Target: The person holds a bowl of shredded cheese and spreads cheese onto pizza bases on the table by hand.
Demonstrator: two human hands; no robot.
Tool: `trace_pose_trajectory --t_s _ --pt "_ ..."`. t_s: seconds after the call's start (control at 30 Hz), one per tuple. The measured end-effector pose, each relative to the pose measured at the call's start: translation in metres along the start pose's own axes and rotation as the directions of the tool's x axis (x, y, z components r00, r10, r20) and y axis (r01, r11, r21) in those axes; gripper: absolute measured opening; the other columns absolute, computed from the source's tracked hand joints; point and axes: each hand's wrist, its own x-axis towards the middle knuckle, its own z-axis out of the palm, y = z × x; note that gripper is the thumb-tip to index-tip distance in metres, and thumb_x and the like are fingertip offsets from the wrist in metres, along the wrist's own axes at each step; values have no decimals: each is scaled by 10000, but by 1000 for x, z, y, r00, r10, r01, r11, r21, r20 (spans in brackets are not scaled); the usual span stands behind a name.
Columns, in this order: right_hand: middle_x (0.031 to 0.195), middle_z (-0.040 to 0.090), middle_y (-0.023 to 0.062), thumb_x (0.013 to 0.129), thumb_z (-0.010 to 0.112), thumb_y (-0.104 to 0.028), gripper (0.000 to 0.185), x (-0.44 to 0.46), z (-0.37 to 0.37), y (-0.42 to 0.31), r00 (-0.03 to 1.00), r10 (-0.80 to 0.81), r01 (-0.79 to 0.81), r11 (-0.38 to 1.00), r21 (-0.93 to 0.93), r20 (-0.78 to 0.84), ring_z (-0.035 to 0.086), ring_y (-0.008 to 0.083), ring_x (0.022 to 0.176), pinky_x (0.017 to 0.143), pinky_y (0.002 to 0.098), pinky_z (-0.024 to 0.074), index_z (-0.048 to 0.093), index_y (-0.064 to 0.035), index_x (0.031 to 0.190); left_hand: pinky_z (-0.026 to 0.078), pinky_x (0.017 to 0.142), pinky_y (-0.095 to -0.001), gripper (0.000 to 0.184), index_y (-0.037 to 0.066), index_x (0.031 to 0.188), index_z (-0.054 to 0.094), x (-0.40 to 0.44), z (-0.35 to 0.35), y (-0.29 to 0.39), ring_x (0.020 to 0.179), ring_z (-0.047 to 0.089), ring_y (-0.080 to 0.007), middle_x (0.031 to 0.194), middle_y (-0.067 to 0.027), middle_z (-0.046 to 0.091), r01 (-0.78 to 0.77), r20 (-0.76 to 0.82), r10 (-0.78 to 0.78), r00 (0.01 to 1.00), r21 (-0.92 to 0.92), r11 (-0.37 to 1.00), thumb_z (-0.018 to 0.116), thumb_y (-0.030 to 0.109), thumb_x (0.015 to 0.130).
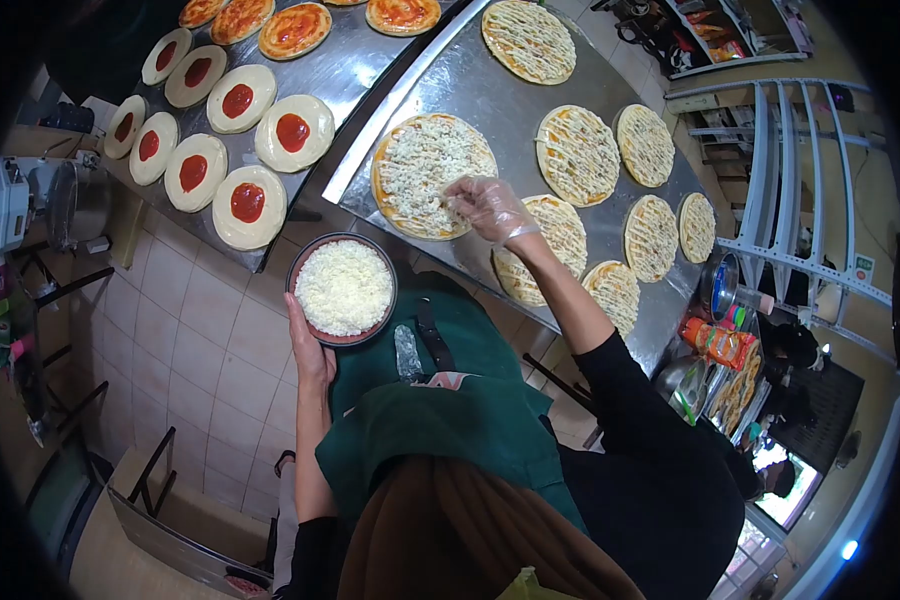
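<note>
Your left hand (313, 352) is wrapped around the side of a round, dark-rimmed bowl (335, 337), which sits just in front of your green cloth apron (440, 420). The bowl is full of grated cheese (345, 287), white and crumbly, heaped up in tiny bits.

Your right hand (492, 208) wears a thin, crinkly, see-through glove (515, 222). Its fingers are bunched together over the right side of a big flat pizza (435, 165). You can't tell from here if bits are pinched between them. That pizza lies at the near left end of the smooth, shiny metal table (445, 75) on the right, with a bumpy white layer on top.

Around it on that table lie more round pizzas (578, 155), striped with thin, pale, wiggly lines.

On the left metal table (345, 65), smooth, pale dough rounds (305, 108) each have a red blob of sauce in the middle. Farther back, other rounds (295, 30) have orange-red sauce spread almost to their edges.
</note>
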Motion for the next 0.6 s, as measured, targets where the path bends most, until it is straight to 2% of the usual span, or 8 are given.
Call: trace_pose_trajectory --t_s 0.1,0.13,0.23,0.27,0.37,0.4,0.5,0.6 --pt "793 657 193 857 640 -157 154 3 20 -9 989 -128 105 962 -251 -75 646 323 728 676 416 500 688 -26 922 398 1079 -368 650 -6 1438 331 -5 -11 6 1286 484 -246 1415 -158 458 7 23 -7 1000 5 1000 325 503 1034" --pt "812 655 200 851 650 -183 162 3 23 -14 996 -66 50 972 -229 -61 636 354 736 677 442 493 683 -33 905 398 1080 -367 648 -7 1438 332 -6 -16 7 1286 484 -245 1414 -158 459 16 29 -16 999 8 1000 324 501 1035" --pt "784 651 194 856 646 -168 149 -3 29 -23 995 -45 33 991 -128 -92 636 348 713 669 439 492 686 -33 906 395 1081 -364 644 -8 1437 334 -9 -34 8 1284 485 -243 1413 -158 460 41 48 -41 998 16 999 323 496 1037" --pt "817 660 178 843 645 -146 135 -4 33 -25 994 -33 21 992 -126 -101 643 338 765 692 432 500 690 -42 916 394 1082 -363 642 -8 1436 336 -10 -38 8 1284 485 -243 1413 -157 460 46 55 -47 997 18 999 323 495 1037" --pt "906 647 144 875 632 -138 168 -11 46 -27 965 -241 224 962 -155 -100 653 283 822 722 377 511 698 -73 1014 391 1083 -362 639 -8 1434 341 -11 -50 7 1283 485 -241 1414 -156 460 52 70 -54 996 25 998 324 493 1038" --pt "948 636 144 858 621 -90 173 -9 53 -30 973 -226 203 934 -293 -46 648 296 867 754 381 515 697 -79 1013 389 1083 -361 637 -8 1433 344 -12 -53 6 1283 485 -241 1415 -155 460 53 75 -55 996 29 998 324 492 1038" --pt "923 633 148 842 623 -68 174 -11 62 -28 963 -236 183 927 -327 -131 642 316 864 751 386 514 696 -74 999 388 1082 -361 637 -7 1432 347 -12 -59 7 1282 486 -240 1416 -155 461 47 67 -50 997 39 998 329 493 1037" --pt "837 667 165 833 604 -77 142 -10 53 -24 968 -214 182 958 -221 -132 655 309 817 754 401 522 701 -55 934 386 1082 -362 637 -6 1431 350 -14 -63 9 1283 485 -240 1417 -155 462 69 52 -71 996 42 997 334 493 1036"
